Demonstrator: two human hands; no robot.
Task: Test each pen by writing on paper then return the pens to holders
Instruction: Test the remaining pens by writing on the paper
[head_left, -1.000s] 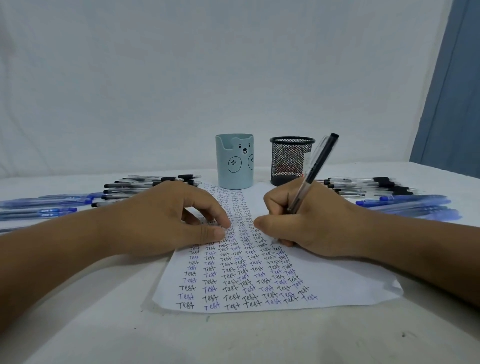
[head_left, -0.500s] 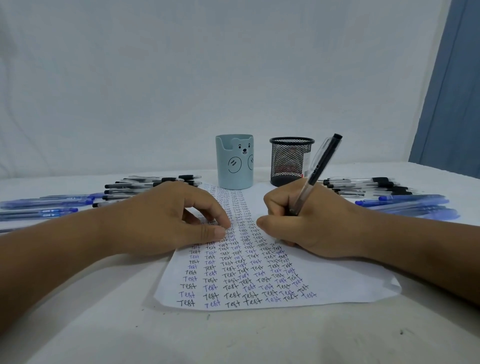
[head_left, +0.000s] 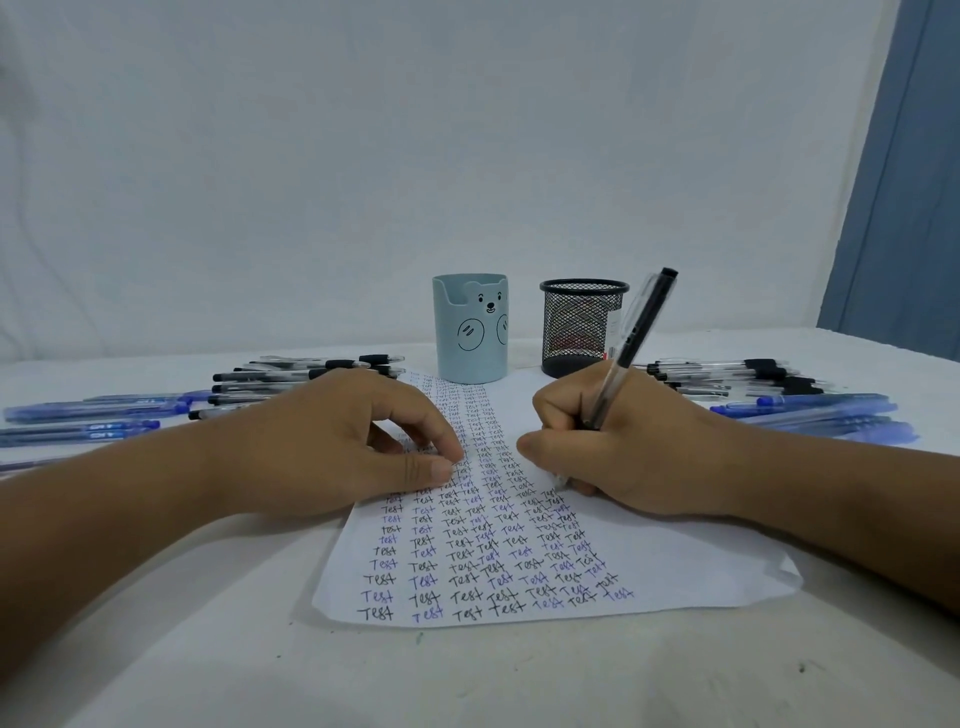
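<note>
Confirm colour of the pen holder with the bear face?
Pale blue holder with a black-line bear face, seen clearly in the head view.

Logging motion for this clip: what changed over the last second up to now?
Little changed. The right hand keeps its grip on the black pen, whose top tipped slightly rightward as it writes on the paper. The left hand still presses the sheet. The bear holder, mesh holder and the pens lying on the table stayed put.
</note>
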